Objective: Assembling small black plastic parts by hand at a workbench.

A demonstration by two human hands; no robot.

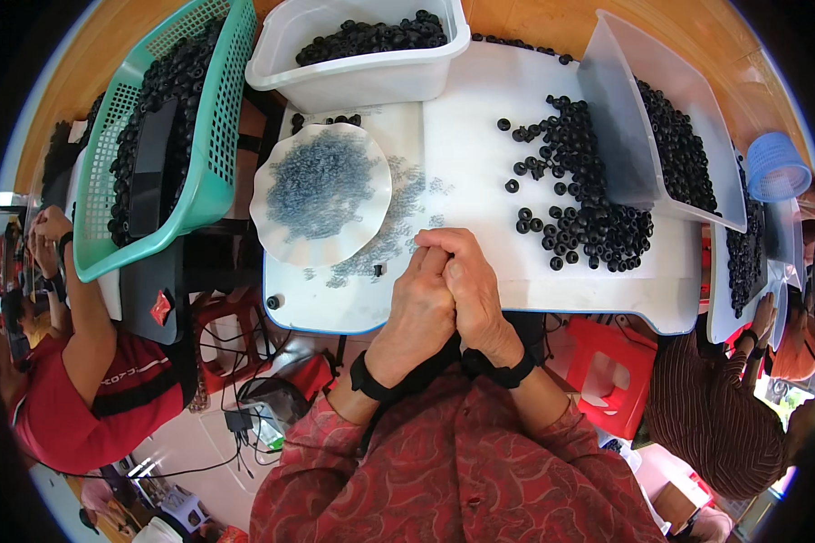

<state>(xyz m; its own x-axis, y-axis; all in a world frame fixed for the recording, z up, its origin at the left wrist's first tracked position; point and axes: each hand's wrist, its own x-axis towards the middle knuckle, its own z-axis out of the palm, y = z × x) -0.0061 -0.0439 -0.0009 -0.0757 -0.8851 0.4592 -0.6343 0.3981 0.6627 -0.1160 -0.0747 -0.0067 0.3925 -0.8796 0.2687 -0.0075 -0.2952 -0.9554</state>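
My left hand (418, 303) and my right hand (474, 285) are pressed together above the near edge of the white tabletop (471, 163). Both have their fingers curled in, and whatever lies between them is hidden. To their left is a white plate (321, 253) with a wavy rim, heaped with small clear-grey pieces (321, 185) too fine to make out. More of these are strewn on the table beside it. A single small black part (378, 270) lies just left of my hands. Off to the right spreads a pile of round black parts (598, 226) with holes.
A green basket (213, 195) of black parts stands at left, with a dark flat object on top. Behind the plate is a white tub (362, 83); at right a clear bin (620, 136) lies tilted. People sit on both sides. Red stools (607, 371) and cables are below.
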